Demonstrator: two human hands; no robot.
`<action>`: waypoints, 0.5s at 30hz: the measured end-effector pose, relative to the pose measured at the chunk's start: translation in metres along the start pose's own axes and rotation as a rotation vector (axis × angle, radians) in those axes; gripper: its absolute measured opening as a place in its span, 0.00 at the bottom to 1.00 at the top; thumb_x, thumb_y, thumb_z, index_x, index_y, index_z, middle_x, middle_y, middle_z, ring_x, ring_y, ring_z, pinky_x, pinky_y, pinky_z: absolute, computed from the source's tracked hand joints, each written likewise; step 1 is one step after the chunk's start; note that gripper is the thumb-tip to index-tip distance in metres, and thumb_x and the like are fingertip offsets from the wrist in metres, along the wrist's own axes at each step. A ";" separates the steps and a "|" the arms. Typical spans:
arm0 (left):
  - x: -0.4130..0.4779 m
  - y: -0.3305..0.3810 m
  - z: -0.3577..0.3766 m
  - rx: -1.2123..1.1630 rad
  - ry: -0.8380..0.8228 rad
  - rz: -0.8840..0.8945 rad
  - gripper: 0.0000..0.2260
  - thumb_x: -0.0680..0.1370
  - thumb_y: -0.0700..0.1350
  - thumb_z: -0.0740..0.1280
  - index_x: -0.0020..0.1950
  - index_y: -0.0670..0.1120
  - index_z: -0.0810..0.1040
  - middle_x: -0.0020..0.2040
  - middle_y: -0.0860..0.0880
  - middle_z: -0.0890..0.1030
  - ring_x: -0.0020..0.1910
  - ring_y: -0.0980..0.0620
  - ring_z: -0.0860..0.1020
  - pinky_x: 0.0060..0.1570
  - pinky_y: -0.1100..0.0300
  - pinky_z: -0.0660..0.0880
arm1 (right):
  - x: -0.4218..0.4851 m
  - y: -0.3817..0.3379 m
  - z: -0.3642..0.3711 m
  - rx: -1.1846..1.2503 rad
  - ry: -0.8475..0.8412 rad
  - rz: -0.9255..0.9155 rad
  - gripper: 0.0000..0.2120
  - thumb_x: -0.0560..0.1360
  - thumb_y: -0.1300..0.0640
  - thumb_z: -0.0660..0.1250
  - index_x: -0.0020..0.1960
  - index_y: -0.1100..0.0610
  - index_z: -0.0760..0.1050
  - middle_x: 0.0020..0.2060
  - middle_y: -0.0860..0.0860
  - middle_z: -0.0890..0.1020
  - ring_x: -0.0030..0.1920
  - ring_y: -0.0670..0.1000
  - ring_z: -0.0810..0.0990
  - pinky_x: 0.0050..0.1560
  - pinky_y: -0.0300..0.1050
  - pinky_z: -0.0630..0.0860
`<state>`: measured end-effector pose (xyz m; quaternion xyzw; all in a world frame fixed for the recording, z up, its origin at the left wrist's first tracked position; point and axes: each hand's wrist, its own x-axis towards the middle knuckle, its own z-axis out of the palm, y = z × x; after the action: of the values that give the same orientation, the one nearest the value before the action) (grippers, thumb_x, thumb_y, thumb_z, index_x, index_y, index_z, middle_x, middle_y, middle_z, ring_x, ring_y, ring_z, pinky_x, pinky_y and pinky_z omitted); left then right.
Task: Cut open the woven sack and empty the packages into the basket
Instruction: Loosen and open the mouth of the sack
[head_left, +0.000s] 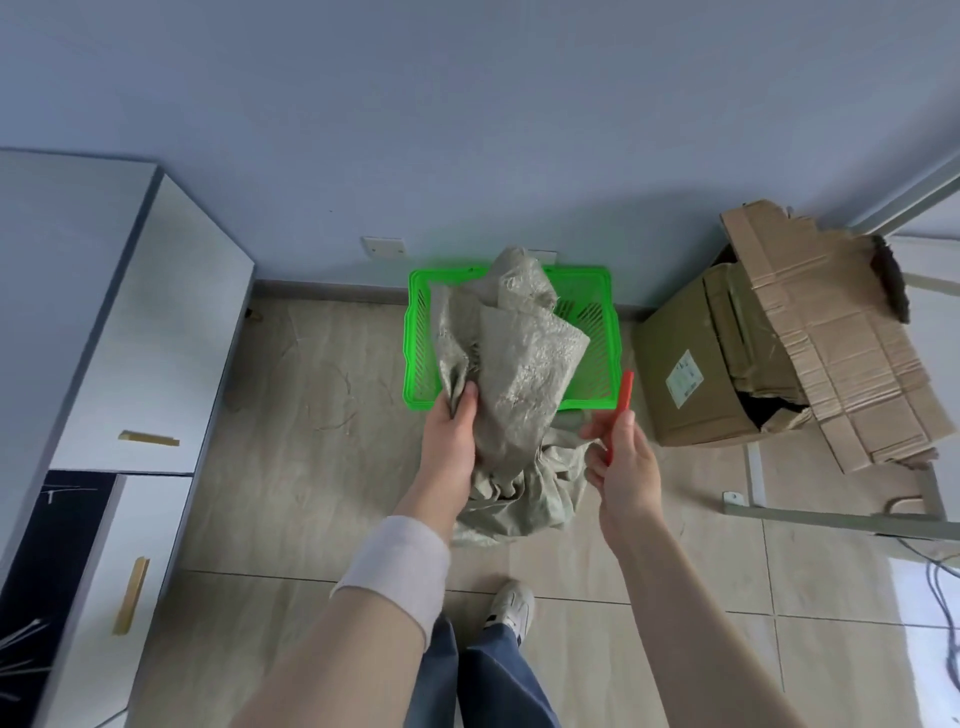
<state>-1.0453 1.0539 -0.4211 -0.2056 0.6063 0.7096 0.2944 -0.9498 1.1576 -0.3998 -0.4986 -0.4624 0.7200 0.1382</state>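
Note:
A grey-green woven sack (519, 364) stands crumpled on the floor, its upper part leaning over the near rim of a bright green plastic basket (597, 322) by the wall. My left hand (452, 431) grips a fold of the sack at its left edge. To the sack's right, my right hand (618, 457) holds a slim red cutter (625, 397) that points up and away, clear of the fabric. The sack hides most of the basket's inside, and no packages show.
A torn open cardboard box (727, 364) stands just right of the basket. White cabinets (156, 338) line the left side. A metal table leg and foot (831, 514) with cables lies at the right. My shoe (511, 605) is on the tiled floor.

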 end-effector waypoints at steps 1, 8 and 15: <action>-0.007 0.001 -0.003 -0.029 -0.031 -0.012 0.06 0.80 0.41 0.60 0.52 0.49 0.74 0.52 0.48 0.80 0.55 0.48 0.78 0.54 0.58 0.75 | 0.000 -0.006 -0.001 -0.023 0.022 -0.010 0.14 0.82 0.53 0.51 0.43 0.56 0.69 0.34 0.50 0.76 0.24 0.42 0.63 0.24 0.33 0.60; -0.042 0.002 -0.034 0.036 -0.234 -0.081 0.10 0.78 0.36 0.60 0.49 0.49 0.77 0.44 0.50 0.84 0.49 0.50 0.80 0.48 0.60 0.77 | -0.011 -0.038 0.023 -0.320 -0.128 0.018 0.12 0.78 0.49 0.61 0.50 0.57 0.74 0.31 0.49 0.71 0.28 0.45 0.67 0.29 0.38 0.65; -0.066 0.032 -0.059 -0.025 -0.347 -0.051 0.24 0.71 0.63 0.52 0.53 0.49 0.76 0.48 0.50 0.84 0.47 0.55 0.82 0.49 0.59 0.76 | -0.069 -0.017 0.024 -0.413 -0.264 0.004 0.02 0.74 0.58 0.67 0.45 0.54 0.79 0.39 0.53 0.81 0.43 0.51 0.79 0.48 0.44 0.75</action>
<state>-1.0220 0.9818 -0.3654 -0.0990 0.5319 0.7342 0.4101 -0.9430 1.1088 -0.3435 -0.4187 -0.6131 0.6693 -0.0298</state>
